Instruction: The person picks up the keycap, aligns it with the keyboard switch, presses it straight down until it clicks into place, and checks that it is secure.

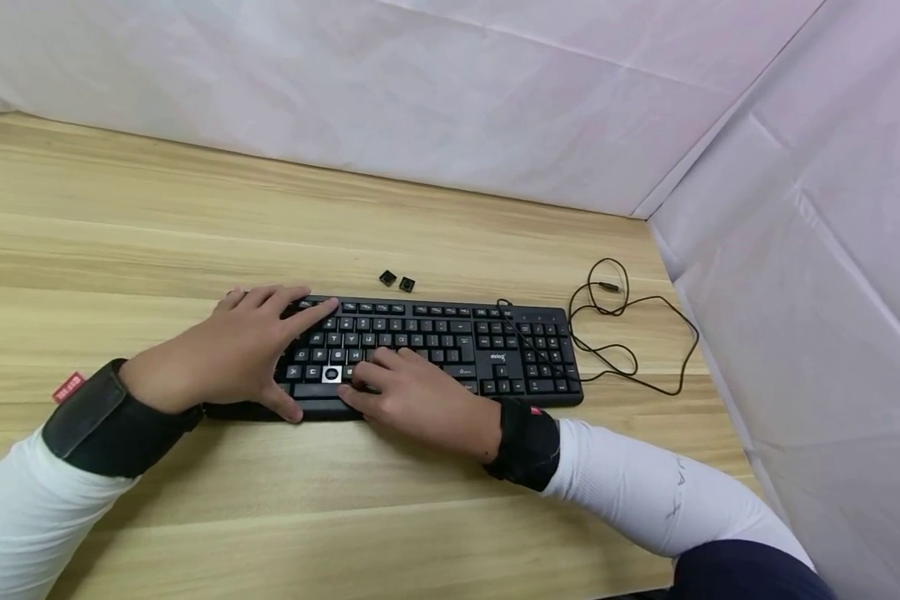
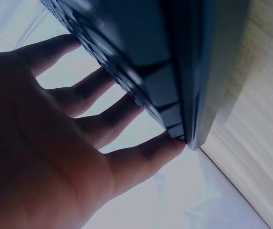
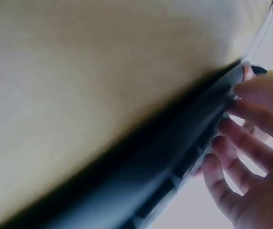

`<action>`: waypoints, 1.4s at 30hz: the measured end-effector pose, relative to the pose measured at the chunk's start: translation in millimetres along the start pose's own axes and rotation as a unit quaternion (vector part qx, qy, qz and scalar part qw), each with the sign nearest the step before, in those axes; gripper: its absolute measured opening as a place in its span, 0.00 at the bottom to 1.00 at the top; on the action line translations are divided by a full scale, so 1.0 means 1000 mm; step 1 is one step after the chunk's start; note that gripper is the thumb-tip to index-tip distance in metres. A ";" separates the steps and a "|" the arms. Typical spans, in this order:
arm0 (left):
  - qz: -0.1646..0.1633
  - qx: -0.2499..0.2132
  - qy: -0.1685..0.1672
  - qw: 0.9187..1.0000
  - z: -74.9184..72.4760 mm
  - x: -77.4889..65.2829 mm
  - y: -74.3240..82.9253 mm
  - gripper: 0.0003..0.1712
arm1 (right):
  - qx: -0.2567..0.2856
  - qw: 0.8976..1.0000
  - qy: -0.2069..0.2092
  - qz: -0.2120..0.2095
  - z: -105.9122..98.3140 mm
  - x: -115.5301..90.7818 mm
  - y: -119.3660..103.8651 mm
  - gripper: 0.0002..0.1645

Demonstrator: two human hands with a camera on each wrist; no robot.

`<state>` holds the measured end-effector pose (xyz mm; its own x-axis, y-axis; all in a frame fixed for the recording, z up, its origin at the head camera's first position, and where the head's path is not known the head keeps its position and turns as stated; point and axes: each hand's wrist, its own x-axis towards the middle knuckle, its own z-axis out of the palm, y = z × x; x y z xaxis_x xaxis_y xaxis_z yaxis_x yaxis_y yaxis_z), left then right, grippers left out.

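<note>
The left hand spreads over the left end of a black full-size keyboard, fingers extended and splayed, thumb at the front edge and index fingertip at the function row; it rests on the board without clenching. The right hand lies over the keys just right of the spacebar's middle, fingers bent; whether its thumb and index finger pinch anything cannot be told. Just left of those fingertips, above the spacebar, a bare key socket shows as a white square with a dark round centre.

The keyboard lies flat on the worktop, its long axis running left to right. Its function row faces the back wall, the spacebar faces the person, and the number pad is at the person's right. Its casing is dark plastic, its square keys marked in white.

Two loose keycaps, small and black, sit side by side just behind it. A thin cable crosses the number pad and loops loosely beyond the right end.

Black wrist straps meet white sleeves. The worktop has pale, streaky wood grain; creased whitish sheeting walls its back and right sides.
</note>
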<state>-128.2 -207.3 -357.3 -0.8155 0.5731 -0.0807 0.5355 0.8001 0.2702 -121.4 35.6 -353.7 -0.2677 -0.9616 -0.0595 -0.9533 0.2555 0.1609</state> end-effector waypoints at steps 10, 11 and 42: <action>0.003 0.002 -0.003 1.000 0.002 0.000 -0.001 0.77 | 0.088 0.996 -0.020 -0.001 -0.007 0.002 0.009 0.20; 0.003 0.001 -0.003 1.000 0.003 0.001 -0.001 0.77 | 0.117 0.993 -0.010 0.002 -0.009 0.003 0.013 0.19; 0.002 -0.006 0.008 1.000 0.005 -0.002 0.002 0.76 | 0.195 0.945 -0.107 0.241 0.005 0.056 0.132 0.17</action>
<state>-124.3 -205.4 -361.6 -0.8168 0.5735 -0.0636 0.5366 0.7955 0.2816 -263.2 15.6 -340.9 -0.6668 -0.6922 -0.2762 -0.6809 0.7165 -0.1517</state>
